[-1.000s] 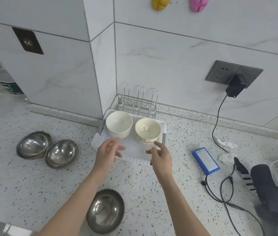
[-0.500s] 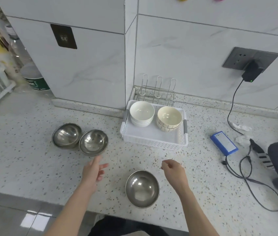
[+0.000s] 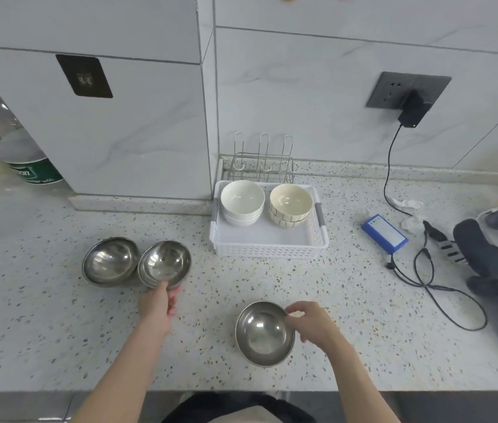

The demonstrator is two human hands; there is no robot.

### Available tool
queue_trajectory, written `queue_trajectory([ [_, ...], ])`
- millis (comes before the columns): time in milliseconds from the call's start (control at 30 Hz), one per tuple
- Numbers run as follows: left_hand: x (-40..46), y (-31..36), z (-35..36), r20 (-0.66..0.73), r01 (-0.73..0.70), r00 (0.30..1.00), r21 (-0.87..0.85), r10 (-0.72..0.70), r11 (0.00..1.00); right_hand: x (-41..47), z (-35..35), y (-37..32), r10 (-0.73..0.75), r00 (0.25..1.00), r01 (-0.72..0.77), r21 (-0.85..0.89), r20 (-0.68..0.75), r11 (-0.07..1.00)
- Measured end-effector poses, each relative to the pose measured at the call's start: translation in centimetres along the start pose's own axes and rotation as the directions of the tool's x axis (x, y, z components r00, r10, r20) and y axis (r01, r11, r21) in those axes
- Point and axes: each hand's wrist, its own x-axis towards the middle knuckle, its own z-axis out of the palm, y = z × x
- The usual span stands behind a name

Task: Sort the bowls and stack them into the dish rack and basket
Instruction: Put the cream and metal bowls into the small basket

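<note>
- Three steel bowls sat on the worktop (image 3: 348,300): the near bowl (image 3: 264,333) pinched at its rim by the right hand (image 3: 310,323).
- Left hand (image 3: 157,305) closed its grip on the tilted bowl (image 3: 164,264), leaning on the left bowl (image 3: 110,260), probably for nesting.
- Ceramic stacks occupied the white basket (image 3: 269,248); the wire dish rack (image 3: 261,161) behind stood empty.

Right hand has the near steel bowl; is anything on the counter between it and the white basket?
Nothing visible. The counter between the steel bowl in the right hand and the basket is bare, and the basket's front half is free.
</note>
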Motion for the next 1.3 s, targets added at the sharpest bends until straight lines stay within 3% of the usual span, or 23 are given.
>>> queue_trajectory([
  [333,-1.6,-1.1,-1.1,0.076,-0.138,0.988,0.025,0.136,0.99,0.1,-0.8,-0.4,-0.103,0.995,0.102,0.161,-0.004,0.982],
  [700,-3.4,1.4,2.2,0.225,-0.308,0.921,-0.073,0.316,0.949,0.9,-5.7,-2.7,-0.19,0.945,0.285,0.387,-0.266,0.877],
  [1067,-3.9,4.2,5.2,0.305,-0.347,0.887,-0.052,0.346,0.936,1.8,-11.3,-6.8,-0.157,0.855,0.32,0.265,-0.494,0.91],
  [1300,-3.7,4.0,6.1,0.314,-0.367,0.885,0.019,0.343,0.93,2.7,-13.2,-8.8,-0.183,0.877,0.158,-0.094,-0.444,0.983],
])
